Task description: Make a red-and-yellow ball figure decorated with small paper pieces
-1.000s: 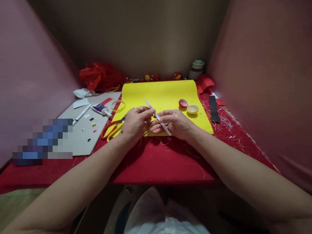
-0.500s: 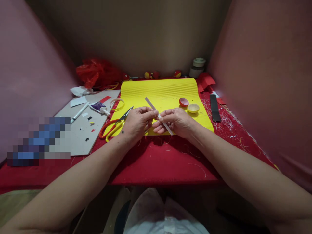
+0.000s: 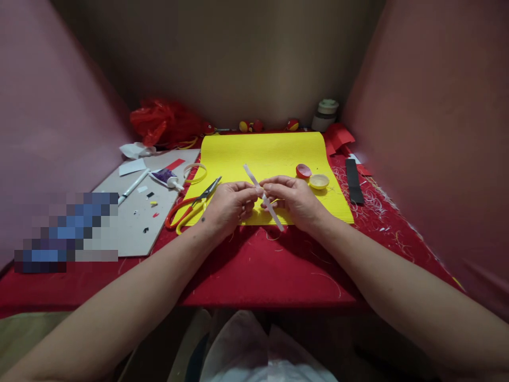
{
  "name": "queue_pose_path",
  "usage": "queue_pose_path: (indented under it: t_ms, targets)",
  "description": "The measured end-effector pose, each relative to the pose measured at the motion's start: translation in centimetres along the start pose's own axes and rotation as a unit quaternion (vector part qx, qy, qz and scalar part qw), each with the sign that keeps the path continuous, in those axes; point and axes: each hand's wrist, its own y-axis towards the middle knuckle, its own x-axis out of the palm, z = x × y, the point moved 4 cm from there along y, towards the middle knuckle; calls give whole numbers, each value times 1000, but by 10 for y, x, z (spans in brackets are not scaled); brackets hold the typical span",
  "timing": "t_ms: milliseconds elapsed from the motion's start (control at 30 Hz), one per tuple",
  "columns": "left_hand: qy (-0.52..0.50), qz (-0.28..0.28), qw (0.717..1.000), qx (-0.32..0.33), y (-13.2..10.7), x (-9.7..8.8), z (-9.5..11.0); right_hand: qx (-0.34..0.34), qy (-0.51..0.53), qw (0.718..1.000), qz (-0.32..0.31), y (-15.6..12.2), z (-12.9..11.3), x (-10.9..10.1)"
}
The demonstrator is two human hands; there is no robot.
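Observation:
A narrow whitish strip (image 3: 275, 216), perhaps paper or tape, slants between my hands above the near part of a yellow corrugated sheet (image 3: 254, 146). My left hand (image 3: 234, 201) pinches it near its middle between thumb and forefinger. My right hand (image 3: 294, 195) is closed on the strip from the other side, fingertips close to the left thumb. Red-and-yellow-handled scissors (image 3: 194, 206) lie just left of my left hand. Beyond my right hand rest a small red cup-shaped half shell (image 3: 303, 171) and a yellow one (image 3: 319, 182), both hollow side up.
On the left, a grey board (image 3: 131, 233) carries a purple-and-white glue tube (image 3: 165, 178), a white pen (image 3: 134, 185) and paper scraps. A red plastic bag (image 3: 163, 122), small red-and-yellow balls (image 3: 292, 124) and a jar (image 3: 325, 114) stand behind. A black strip (image 3: 353, 181) lies right, among loose threads.
My right fingers have shifted up along the strip and closed nearer the left fingertips. The strip's near end now hangs slightly lower. The whole view has shifted a little.

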Motion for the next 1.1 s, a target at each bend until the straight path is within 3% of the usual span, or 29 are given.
queue_pose_path:
  t_ms: [300, 400, 467, 567, 633, 700, 900, 1100]
  targets:
    - [104, -58, 993, -21, -8, 8, 1, -23, -33, 999, -3, -1, 2, -1]
    - [173, -3, 984, 46, -9, 0, 14, -11, -14, 1000, 5, -1, 3, 0]
    - [250, 73, 947, 188, -11, -6, 29, 4, -20, 1000, 8, -1, 3, 1]
    - [387, 105, 833, 382, -17, -3, 39, 15, -30, 999, 9, -2, 3, 1]
    - [451, 87, 778, 428, -17, 0, 36, 7, -35, 999, 8, -2, 2, 1]
    - [482, 75, 756, 437, -15, 0, 32, -3, -48, 999, 2, -3, 2, 2]
    - [508, 39, 744, 431, -13, -1, 29, -13, -88, 996, -7, -6, -3, 5]
    - [512, 24, 777, 365, -11, 0, 29, -4, -112, 994, -7, -9, -5, 7]
